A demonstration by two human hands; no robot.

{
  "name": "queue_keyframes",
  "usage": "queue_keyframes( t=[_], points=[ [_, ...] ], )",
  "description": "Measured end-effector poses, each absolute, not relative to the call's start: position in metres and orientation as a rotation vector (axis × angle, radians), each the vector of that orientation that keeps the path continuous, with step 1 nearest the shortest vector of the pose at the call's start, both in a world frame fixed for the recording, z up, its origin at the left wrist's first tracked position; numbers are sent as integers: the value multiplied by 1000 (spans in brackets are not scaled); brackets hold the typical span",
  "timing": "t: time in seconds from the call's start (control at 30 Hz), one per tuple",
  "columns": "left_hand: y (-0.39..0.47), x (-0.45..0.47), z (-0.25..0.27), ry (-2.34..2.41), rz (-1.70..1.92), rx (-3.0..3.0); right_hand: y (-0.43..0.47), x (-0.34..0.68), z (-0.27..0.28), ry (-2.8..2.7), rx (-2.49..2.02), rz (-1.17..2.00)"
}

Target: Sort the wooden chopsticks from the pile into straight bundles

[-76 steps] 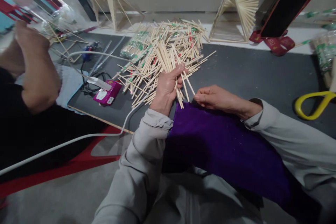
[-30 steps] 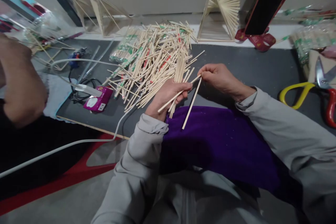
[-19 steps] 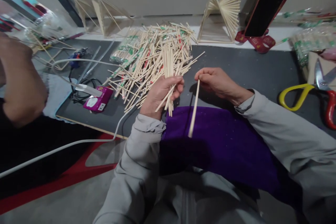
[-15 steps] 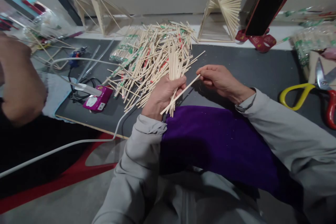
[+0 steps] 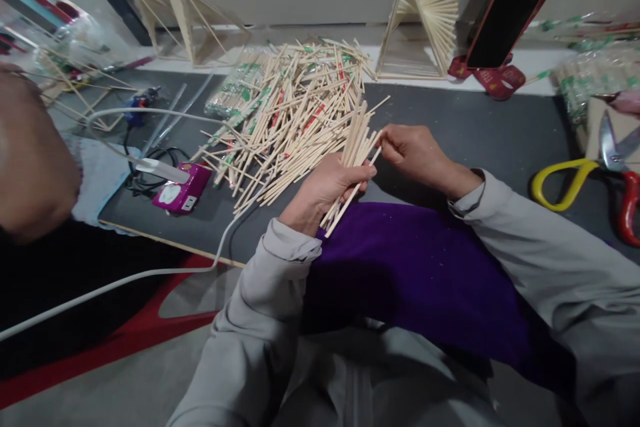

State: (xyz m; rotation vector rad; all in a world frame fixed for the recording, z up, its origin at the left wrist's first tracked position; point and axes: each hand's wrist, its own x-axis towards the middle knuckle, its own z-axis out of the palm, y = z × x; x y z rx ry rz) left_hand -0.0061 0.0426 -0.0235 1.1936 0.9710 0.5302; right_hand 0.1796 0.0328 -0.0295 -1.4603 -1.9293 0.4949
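My left hand [image 5: 327, 188] is closed around a fanned bundle of thin wooden chopsticks [image 5: 356, 133], whose lower ends poke out below the palm. Thumb and fingertips of my right hand [image 5: 417, 152] pinch the upper end of a single chopstick [image 5: 344, 210], which slants down across my left fingers. Just beyond both hands lies a heap of loose chopsticks [image 5: 305, 107], a few still in printed wrappers. Against its left side rests a clear plastic pack of chopsticks [image 5: 235, 90].
Twisted stick frames [image 5: 425, 27] stand along the wall. To the left are a purple power socket [image 5: 183, 190] with a white cable, a blue glue gun [image 5: 140, 107] and another person's arm [image 5: 35, 153]. Scissors [image 5: 565, 183] with yellow and red handles lie right.
My left hand has shifted right with the bundle, which now leans rightward. The single chopstick has become steeper, lying closer along the bundle. My right hand stays nearly in place, its wrist slightly turned.
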Motion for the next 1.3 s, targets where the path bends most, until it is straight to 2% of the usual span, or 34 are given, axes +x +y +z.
queue_keyframes(
  t=[0.4,0.57,0.87,1.3],
  points=[
    [36,-4,-15,999,598,1174,37,171,-34,-1517,-1555,824],
    [36,-7,-13,937,587,1208,36,168,-29,-1141,-1405,1254],
    [36,-9,-8,893,609,1222,33,173,-22,-749,-1131,1652],
    [25,2,-15,1007,756,1378,34,166,-20,-555,-1036,1682]
  ],
)
